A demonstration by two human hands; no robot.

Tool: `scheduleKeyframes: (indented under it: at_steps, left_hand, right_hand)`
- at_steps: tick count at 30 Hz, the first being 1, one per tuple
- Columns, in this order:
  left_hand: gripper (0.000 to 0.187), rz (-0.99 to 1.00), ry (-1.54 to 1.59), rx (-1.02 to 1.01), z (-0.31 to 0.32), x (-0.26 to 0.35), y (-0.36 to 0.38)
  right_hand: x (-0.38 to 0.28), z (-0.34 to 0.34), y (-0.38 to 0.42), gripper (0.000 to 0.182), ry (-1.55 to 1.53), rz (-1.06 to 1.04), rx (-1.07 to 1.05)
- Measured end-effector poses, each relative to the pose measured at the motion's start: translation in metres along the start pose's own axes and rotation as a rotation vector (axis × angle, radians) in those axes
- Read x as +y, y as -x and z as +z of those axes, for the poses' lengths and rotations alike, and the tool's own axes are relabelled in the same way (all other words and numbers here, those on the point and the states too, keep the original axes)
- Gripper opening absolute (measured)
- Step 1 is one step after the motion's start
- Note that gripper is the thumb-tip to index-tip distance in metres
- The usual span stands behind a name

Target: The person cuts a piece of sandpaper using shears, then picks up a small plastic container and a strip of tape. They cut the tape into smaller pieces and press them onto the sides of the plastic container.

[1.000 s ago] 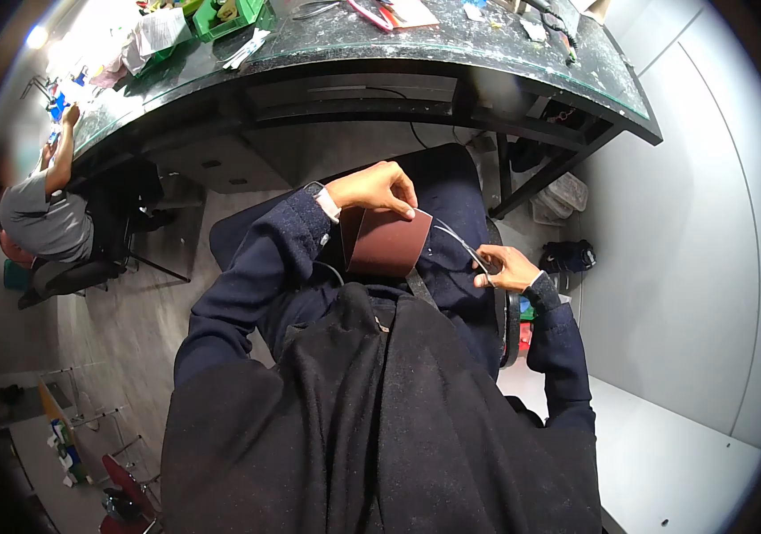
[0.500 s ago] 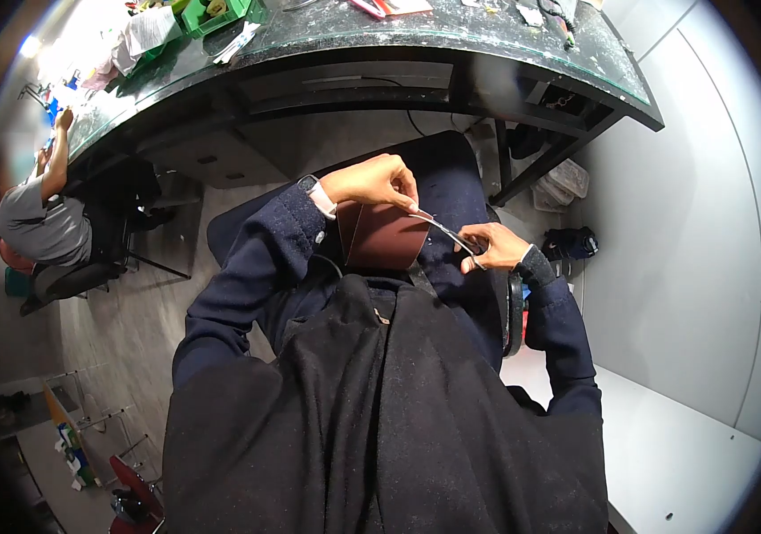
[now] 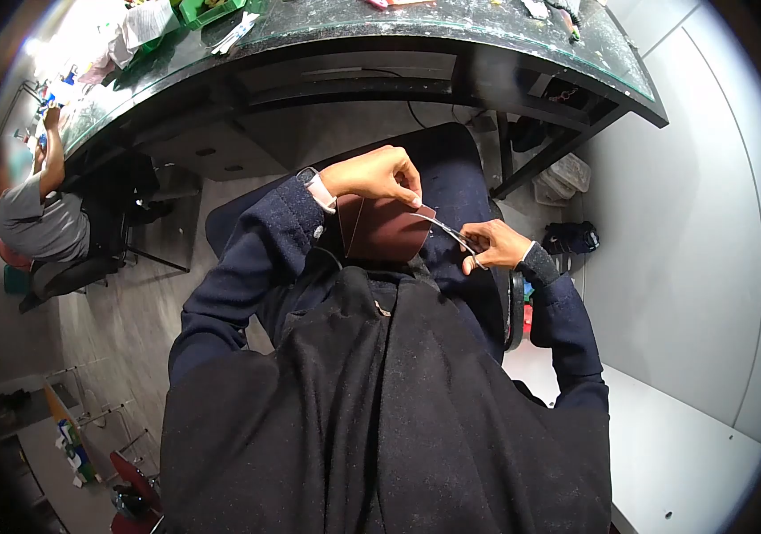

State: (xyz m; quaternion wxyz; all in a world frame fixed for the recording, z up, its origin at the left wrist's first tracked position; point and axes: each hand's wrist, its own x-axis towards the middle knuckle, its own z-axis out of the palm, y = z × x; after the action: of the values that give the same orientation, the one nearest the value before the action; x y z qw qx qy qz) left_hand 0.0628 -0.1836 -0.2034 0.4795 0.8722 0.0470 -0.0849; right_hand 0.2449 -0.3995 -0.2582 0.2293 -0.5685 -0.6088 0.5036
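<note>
A dark reddish-brown piece (image 3: 386, 231) with thin pale lines lies over my lap, below my left hand (image 3: 389, 178). That hand is pinched at the piece's upper right corner; what sits between the fingertips is too small to make out. Metal scissors (image 3: 451, 233) are in my right hand (image 3: 494, 244), with fingers at the handles and the blades pointing up and left. The blade tips reach the corner beside my left fingertips. Whether the blades are parted is hard to tell.
Ahead stands a dark workbench (image 3: 345, 49) with a green tray (image 3: 207, 11) and papers at its left. A seated person (image 3: 42, 214) works at the far left. Plastic containers (image 3: 563, 181) lie under the bench's right end. A white surface (image 3: 665, 445) is at lower right.
My left fingertips have moved slightly right and down beside the blade tips. The brown piece's upper right corner now shows more. The view has shifted slightly.
</note>
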Motion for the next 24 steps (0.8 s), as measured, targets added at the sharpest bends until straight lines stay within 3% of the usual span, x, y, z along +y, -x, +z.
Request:
scheduleKeyframes:
  at_steps: [14, 24]
  left_hand:
    - [0.021, -0.033, 0.031, -0.044, 0.006, 0.004, 0.004]
    - [0.019, -0.100, 0.014, -0.055, 0.007, 0.005, 0.005]
  right_hand:
    - [0.004, 0.009, 0.000, 0.063, 0.151, -0.081, 0.026]
    - [0.006, 0.010, 0.003, 0.048, 0.155, -0.110, 0.093]
